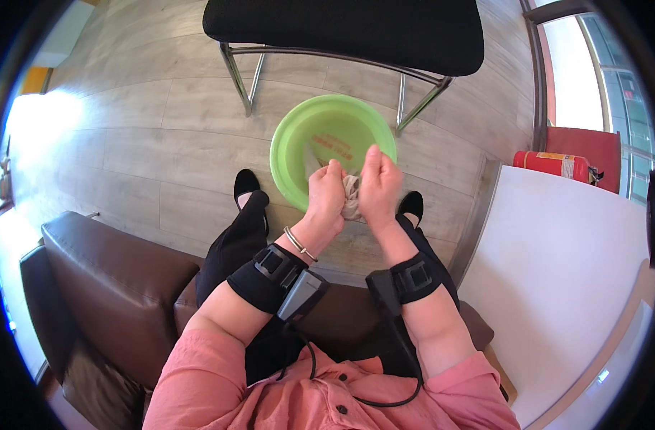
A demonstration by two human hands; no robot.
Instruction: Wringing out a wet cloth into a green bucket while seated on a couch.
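Observation:
Both my hands grip one light beige cloth, which is bunched and twisted between them. My left hand is closed round its left side, and my right hand is closed round its right side. They are over the near part of a light green plastic basin on the floor. Inside the basin there seems to be water, with reddish print showing on the bottom. A pale strip, perhaps part of the cloth, shows in the basin left of my left hand.
A black chair with metal legs stands beyond the basin. The brown leather sofa is under me and to my left. A white surface lies to the right, with a red fire extinguisher at its far edge. My feet flank the basin's near side.

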